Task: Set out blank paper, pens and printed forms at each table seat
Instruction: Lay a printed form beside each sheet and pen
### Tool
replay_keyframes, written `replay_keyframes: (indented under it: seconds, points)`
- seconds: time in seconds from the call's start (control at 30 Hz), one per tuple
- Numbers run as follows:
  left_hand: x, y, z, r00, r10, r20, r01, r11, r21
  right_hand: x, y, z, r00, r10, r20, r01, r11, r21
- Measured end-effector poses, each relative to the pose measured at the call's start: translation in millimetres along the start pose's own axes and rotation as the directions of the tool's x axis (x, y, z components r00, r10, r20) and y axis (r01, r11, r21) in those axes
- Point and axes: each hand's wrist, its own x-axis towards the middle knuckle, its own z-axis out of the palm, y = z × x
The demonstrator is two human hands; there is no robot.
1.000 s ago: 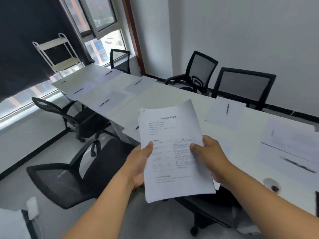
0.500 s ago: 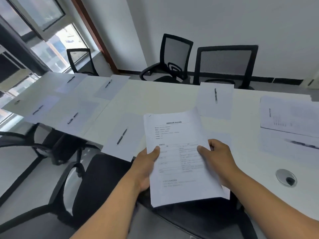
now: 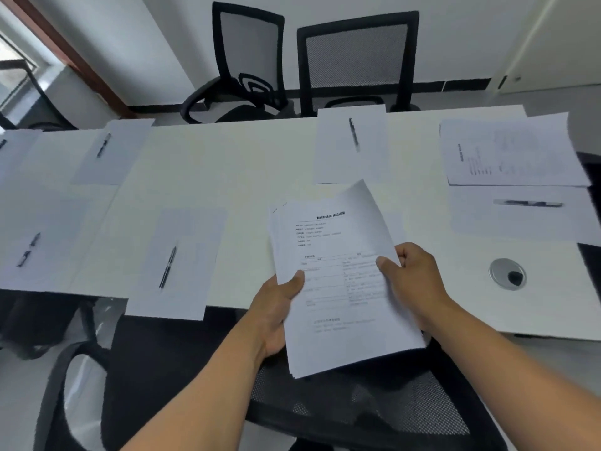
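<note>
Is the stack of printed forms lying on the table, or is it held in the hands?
Held. The stack of printed forms is off the table, gripped by the left hand and the right hand, with a thumb on top at each side.

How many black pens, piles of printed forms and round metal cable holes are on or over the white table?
Black pens: 6, one cut by the left edge
Piles of printed forms: 2, one on the white table, one held by the left hand and the right hand
Round metal cable holes: 1
Total: 9
</note>
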Motion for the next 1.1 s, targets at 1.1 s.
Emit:
replay_keyframes:
  seconds: [1.1]
  points:
    - [43,15,-13,0.992,-0.094,0.086,0.091,0.995,0.044,47,89,-88,0.906,0.167,-0.389,-0.244,0.957,-0.157]
